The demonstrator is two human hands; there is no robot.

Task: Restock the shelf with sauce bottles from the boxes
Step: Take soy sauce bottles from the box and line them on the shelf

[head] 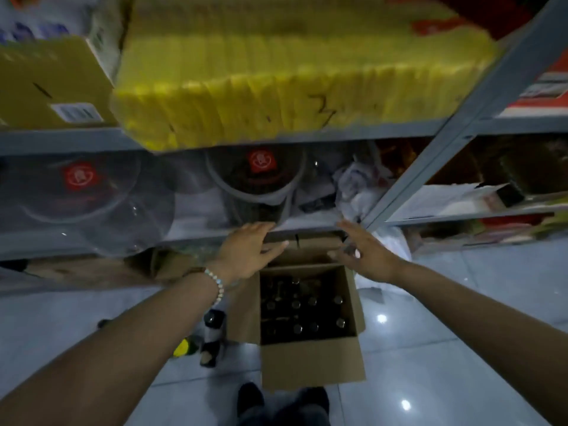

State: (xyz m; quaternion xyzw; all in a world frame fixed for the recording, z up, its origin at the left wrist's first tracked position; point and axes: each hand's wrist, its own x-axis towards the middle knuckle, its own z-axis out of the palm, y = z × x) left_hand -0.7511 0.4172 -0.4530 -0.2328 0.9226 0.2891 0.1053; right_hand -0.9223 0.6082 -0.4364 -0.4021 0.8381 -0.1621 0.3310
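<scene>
- Bottles [301, 309] stand upright in rows inside the box [310, 367], dark caps up. The box is open at the top, so each one can be lifted straight out.
- The box sits on the floor [445, 339] with its flaps folded outward, which keeps the opening free for reaching in.
- A few loose bottles [212, 330] stand on the floor just left of the box, outside it. They look set aside, though I cannot tell why.
- The shelf [307, 224] rises just behind the box, and its low ledge overhangs the far flap, so the lift from box to ledge is short.
- The left hand [249, 250] hovers above the box's far left corner with its fingers straight and together, holding nothing. Whether the fingertips touch the ledge I cannot tell.
- The right hand [365, 253] hovers above the far right corner, its fingers spread and relaxed, also empty as far as the blur allows.
- Both palms face inward over the box, which suggests the 2 hands are between picks rather than carrying.
- A jar [261, 186] with a red lid stands on the ledge above and behind the box. A yellow pack [276, 87] fills the level higher up.
- Most of the bottles appear unshelved, so the restocking looks far from done.
</scene>
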